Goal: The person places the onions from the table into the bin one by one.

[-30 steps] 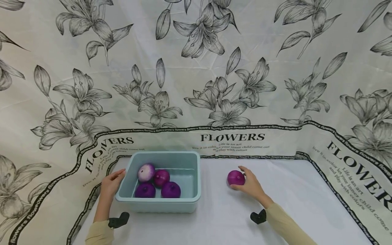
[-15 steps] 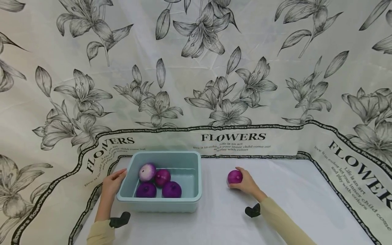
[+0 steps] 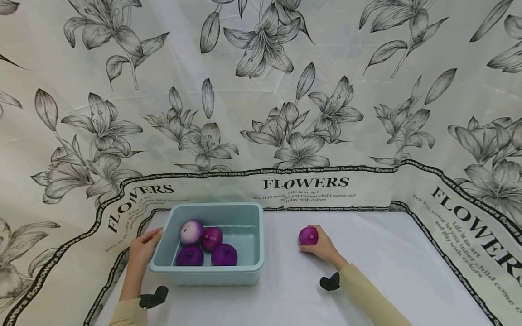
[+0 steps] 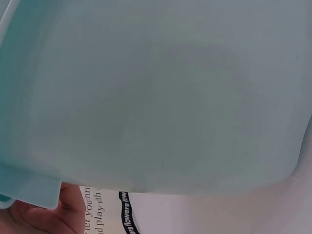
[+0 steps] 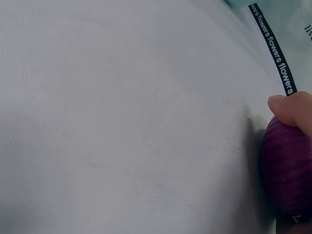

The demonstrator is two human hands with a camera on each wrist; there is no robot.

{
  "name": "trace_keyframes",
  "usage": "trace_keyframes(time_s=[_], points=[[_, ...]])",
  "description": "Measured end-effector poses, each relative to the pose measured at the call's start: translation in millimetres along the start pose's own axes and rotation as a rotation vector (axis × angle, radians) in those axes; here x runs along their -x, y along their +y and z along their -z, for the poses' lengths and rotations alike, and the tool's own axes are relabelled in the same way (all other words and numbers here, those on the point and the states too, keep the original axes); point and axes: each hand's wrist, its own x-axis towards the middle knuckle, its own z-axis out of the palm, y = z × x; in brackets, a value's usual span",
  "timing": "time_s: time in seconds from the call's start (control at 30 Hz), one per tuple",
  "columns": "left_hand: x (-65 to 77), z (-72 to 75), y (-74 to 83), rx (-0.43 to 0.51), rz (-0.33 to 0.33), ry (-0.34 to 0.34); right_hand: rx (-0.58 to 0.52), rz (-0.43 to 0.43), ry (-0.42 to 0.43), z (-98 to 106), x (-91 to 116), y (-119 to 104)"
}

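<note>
My right hand (image 3: 324, 246) grips a red onion (image 3: 306, 236) between thumb and fingers, right of the bin and close over the white table. In the right wrist view, a fingertip (image 5: 287, 109) lies on the same purple onion (image 5: 288, 168). A pale blue plastic bin (image 3: 205, 269) stands left of centre. At its left rim my left hand (image 3: 140, 249) holds on, and the left wrist view has curled fingers (image 4: 46, 214) under the rim's tab. Inside the bin sit several onions: one pale-topped (image 3: 190, 232), one magenta (image 3: 211, 239), and darker purple ones (image 3: 224, 255) at the near side.
White cloth (image 3: 293, 294) covers the table. A curtain (image 3: 261, 113) printed with flowers and lettering hangs behind and along both sides, its black-banded lower edge meeting the table. The bin's right wall (image 3: 261, 240) stands between the held onion and the other onions.
My right hand has closed its fingers further round the onion and moved slightly left with it. My left hand stays at the bin's rim. The whole head view has shifted a little.
</note>
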Motion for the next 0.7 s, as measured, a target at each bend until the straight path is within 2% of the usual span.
trace_keyframes(time_s=[0.5,0.7], points=[[1.6,-3.1,1.6,-0.031,0.0,0.025,-0.034,0.006,0.026,-0.8,2.7,-2.8],[2.0,-3.2,1.3,-0.036,-0.006,0.048,-0.027,0.108,0.093,-5.1,9.3,-4.9]])
